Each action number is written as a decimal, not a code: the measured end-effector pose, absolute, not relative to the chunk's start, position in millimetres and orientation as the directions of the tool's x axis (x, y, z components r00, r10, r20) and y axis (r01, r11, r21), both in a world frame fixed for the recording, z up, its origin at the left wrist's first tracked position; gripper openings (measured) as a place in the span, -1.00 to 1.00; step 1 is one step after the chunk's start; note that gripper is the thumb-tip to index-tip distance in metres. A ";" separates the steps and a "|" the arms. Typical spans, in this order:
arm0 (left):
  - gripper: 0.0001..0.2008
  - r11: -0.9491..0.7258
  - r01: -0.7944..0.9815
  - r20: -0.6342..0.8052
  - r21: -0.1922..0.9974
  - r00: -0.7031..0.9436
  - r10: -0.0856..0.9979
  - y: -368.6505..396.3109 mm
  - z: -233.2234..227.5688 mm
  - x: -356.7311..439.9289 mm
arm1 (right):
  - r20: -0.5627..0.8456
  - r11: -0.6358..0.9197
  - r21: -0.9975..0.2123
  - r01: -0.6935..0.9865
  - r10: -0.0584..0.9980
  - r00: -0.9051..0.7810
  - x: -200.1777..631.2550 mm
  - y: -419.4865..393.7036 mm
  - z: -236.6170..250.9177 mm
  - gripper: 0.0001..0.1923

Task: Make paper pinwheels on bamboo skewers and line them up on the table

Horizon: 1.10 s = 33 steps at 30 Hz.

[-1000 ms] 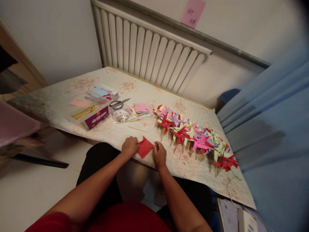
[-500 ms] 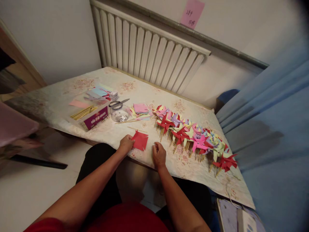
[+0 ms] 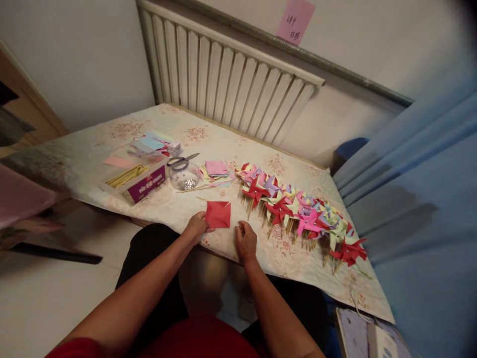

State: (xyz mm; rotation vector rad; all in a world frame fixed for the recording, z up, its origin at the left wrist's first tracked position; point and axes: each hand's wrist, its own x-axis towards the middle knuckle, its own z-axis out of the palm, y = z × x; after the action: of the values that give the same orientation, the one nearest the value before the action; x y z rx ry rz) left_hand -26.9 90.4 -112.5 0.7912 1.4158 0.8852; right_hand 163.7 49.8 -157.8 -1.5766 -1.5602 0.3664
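Observation:
My left hand pinches the left edge of a red paper square just above the table's front edge. Slits run into the square from its corners. To the right of the paper, my right hand is closed with fingers curled; whatever it may hold is too small to make out. Behind the square lies a thin stick, partly covered by it. Many finished paper pinwheels on sticks stand in rows to the right of my hands.
On the left are a purple box of sticks, scissors across a clear bowl of small shiny pieces, and stacked paper squares. Coloured paper lies farther back. A radiator and a blue curtain border the table.
The red square has turned in my left hand and shifted slightly up and to the right, now covering part of the stick. My right hand has hardly moved.

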 end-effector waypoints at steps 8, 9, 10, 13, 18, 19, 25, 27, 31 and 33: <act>-0.60 0.477 -0.284 -0.462 0.832 0.123 0.878 101.9 -117.9 -20.6 | 0.345 0.130 -0.723 0.678 0.919 0.192 163.0 48.4 -159.3 -0.70; -0.61 0.469 -0.310 -0.451 0.827 0.131 0.883 104.7 -118.7 -21.0 | 0.345 0.127 -0.719 0.683 0.919 0.192 163.0 48.3 -159.6 -0.70; -0.62 0.461 -0.336 -0.440 0.822 0.140 0.887 107.7 -119.2 -21.4 | 0.344 0.126 -0.715 0.687 0.919 0.190 163.0 48.2 -160.0 -0.70; -0.65 0.447 -0.405 -0.419 0.798 0.161 0.894 117.9 -119.1 -22.0 | 0.345 0.128 -0.706 0.697 0.921 0.180 163.0 47.6 -161.0 -0.70; -0.68 0.437 -0.487 -0.394 0.756 0.194 0.898 139.0 -117.2 -21.3 | 0.342 0.133 -0.695 0.707 0.925 0.163 162.7 46.1 -161.5 -0.73; -0.68 0.437 -0.497 -0.392 0.750 0.199 0.898 143.7 -117.3 -21.4 | 0.347 0.137 -0.691 0.710 0.925 0.158 162.7 45.9 -161.4 -0.73; -0.66 0.433 -0.554 -0.352 0.711 0.252 0.901 166.7 -119.3 -25.8 | 0.373 0.164 -0.665 0.729 0.918 0.133 162.5 44.9 -157.9 -0.76; -0.63 0.425 -0.572 -0.328 0.702 0.270 0.905 171.0 -119.0 -28.4 | 0.377 0.172 -0.655 0.735 0.918 0.121 162.9 44.1 -156.4 -0.76; -0.60 0.401 -0.577 -0.278 0.712 0.293 0.915 176.1 -114.5 -34.5 | 0.391 0.173 -0.621 0.764 0.914 0.110 162.4 46.6 -156.5 -0.79; -0.60 0.384 -0.582 -0.253 0.717 0.296 0.921 177.6 -111.0 -37.9 | 0.418 0.201 -0.597 0.777 0.904 0.087 157.5 53.5 -157.4 -0.80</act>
State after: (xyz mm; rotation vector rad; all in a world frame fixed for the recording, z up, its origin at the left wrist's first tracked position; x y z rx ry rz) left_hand -37.9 177.6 -111.0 0.5573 0.7197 1.0701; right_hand 157.5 53.5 -157.4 -1.5941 -1.7054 0.2087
